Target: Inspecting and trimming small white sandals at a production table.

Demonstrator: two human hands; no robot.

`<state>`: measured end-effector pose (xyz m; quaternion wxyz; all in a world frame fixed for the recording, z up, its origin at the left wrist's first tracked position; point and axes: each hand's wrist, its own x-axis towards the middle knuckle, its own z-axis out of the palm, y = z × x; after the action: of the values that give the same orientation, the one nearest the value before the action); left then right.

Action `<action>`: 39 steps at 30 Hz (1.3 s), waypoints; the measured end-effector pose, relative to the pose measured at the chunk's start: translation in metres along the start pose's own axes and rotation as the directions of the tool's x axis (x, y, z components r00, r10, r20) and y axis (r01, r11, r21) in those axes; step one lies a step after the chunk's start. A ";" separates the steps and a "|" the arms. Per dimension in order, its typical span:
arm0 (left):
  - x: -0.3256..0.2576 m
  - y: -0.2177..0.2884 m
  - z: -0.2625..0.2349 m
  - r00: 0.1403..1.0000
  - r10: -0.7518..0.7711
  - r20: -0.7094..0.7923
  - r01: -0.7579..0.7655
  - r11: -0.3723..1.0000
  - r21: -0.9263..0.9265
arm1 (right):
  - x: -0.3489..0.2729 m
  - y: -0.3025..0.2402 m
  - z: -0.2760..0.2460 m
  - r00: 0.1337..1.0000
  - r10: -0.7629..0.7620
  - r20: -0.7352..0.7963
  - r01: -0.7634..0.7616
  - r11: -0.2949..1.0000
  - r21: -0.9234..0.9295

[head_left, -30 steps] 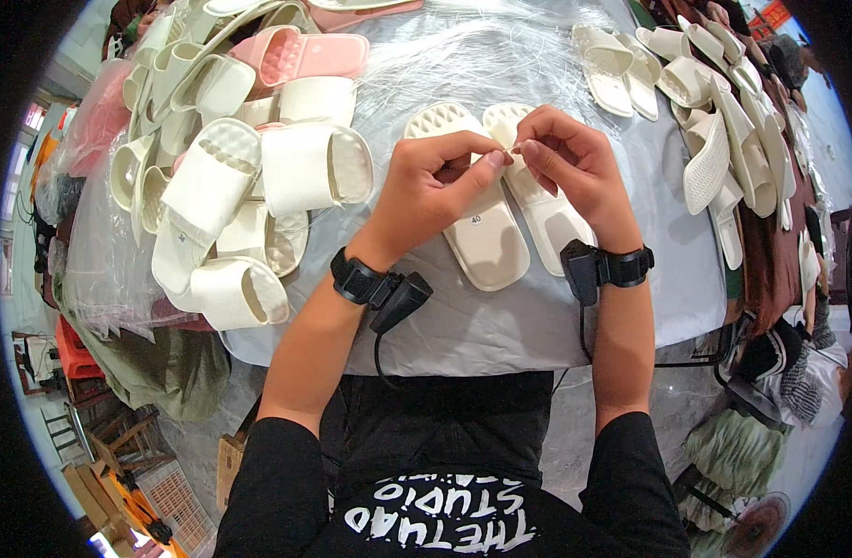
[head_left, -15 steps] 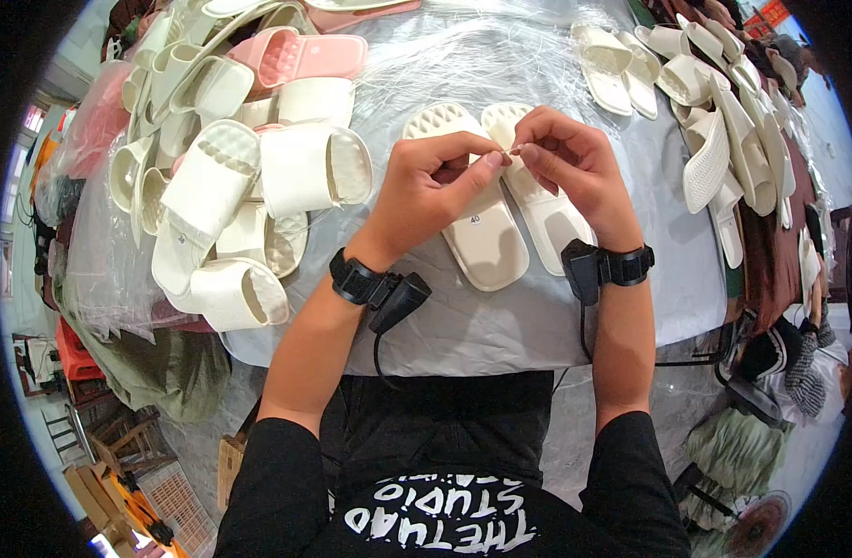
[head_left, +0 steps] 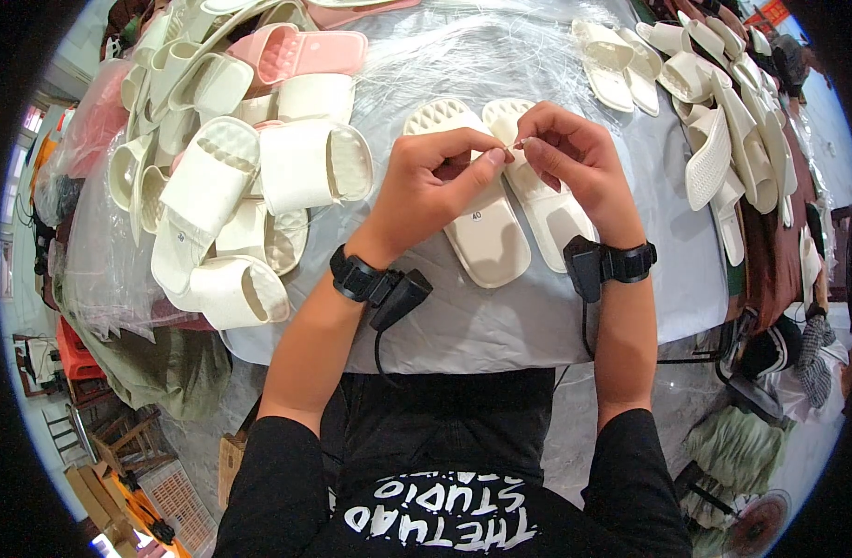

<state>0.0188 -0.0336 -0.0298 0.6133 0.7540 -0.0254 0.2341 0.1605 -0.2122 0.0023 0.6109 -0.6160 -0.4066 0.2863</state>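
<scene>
My left hand (head_left: 442,181) and my right hand (head_left: 574,160) meet fingertip to fingertip above a pair of cream slippers. Each is closed in a pinch, thumb against forefinger. Whatever lies between the fingertips is too small to make out. Beneath my left hand is the left slipper (head_left: 491,246), its toe end pointing away and a small round size sticker on its insole. The right slipper (head_left: 561,221) lies beside it under my right hand. My hands hide the middle of both slippers.
A heap of cream slippers (head_left: 207,191) with a pink slipper (head_left: 328,56) covers the table's left side. More cream slippers (head_left: 742,130) are piled at the right. Clear plastic strands (head_left: 463,46) spread across the far middle of the grey table cover (head_left: 407,325).
My hands keep their pinch over the pair, with only slight finger shifts. The slippers appear a few pixels higher in the view; nothing else has visibly moved.
</scene>
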 end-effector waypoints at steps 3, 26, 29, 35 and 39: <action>0.000 -0.001 0.000 1.000 -0.014 0.005 0.014 0.999 -0.031 | 0.000 0.000 0.000 1.000 0.010 0.004 -0.010 1.000 0.011; -0.001 -0.004 -0.001 0.998 0.056 0.038 -0.059 0.994 0.091 | -0.001 0.003 -0.009 0.994 -0.002 0.109 0.010 0.997 -0.071; -0.001 -0.006 -0.003 0.997 0.049 0.065 -0.055 0.994 0.099 | 0.001 0.012 -0.009 0.991 0.029 0.131 -0.022 0.998 -0.060; 0.000 -0.007 -0.003 0.996 0.037 0.078 -0.040 0.998 0.042 | 0.001 0.019 -0.009 0.989 0.020 0.147 -0.016 0.999 -0.028; 0.000 -0.004 -0.003 0.991 0.051 0.125 -0.060 0.995 0.074 | 0.003 0.020 -0.009 0.987 0.022 0.159 -0.016 0.999 -0.041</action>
<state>0.0196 -0.0293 -0.0332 0.5739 0.7892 -0.0749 0.2051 0.1724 -0.2129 -0.0163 0.5614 -0.6071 -0.4537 0.3322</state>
